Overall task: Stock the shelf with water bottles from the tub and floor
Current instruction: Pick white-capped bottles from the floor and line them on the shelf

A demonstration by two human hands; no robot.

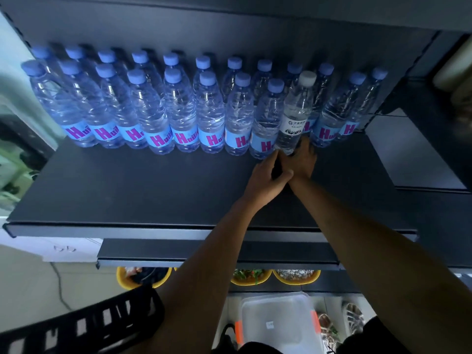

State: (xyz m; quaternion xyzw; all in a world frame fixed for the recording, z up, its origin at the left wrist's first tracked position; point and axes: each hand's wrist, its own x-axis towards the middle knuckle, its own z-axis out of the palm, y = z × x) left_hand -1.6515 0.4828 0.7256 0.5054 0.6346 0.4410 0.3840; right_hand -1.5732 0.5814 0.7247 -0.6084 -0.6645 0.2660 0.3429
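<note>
A dark metal shelf [153, 187] fills the view, with its front half bare and a back panel of the same colour behind it. Along the back stand two rows of blue-capped bottles [178, 108], upright and packed side by side, each with a blue label bearing a magenta H. The front row runs from the left end to a white-capped bottle [297, 108] with a pale label, which stands upright in the row, touching the blue-capped one on its left. A few more blue-capped bottles stand to its right.

Both hands meet at the foot of the white-capped bottle. The right hand [302, 160] has its fingers curled round the base. The left hand [265, 178] lies against it with fingers bent and their tips at the bottle's lower left; whether it grips or only touches I cannot tell.

Below the front lip, a lower shelf [217, 251] juts out, and beneath it sit three yellow bowls [296, 278]: the left one holds dark things, the middle one green and red bits, and the right one pale grains. On the floor [25, 277] is a clear lidded box [278, 325] with orange clips; its contents are not legible. A black slotted crate [76, 325] is at the lower left, and a cable [60, 284] trails nearby.
</note>
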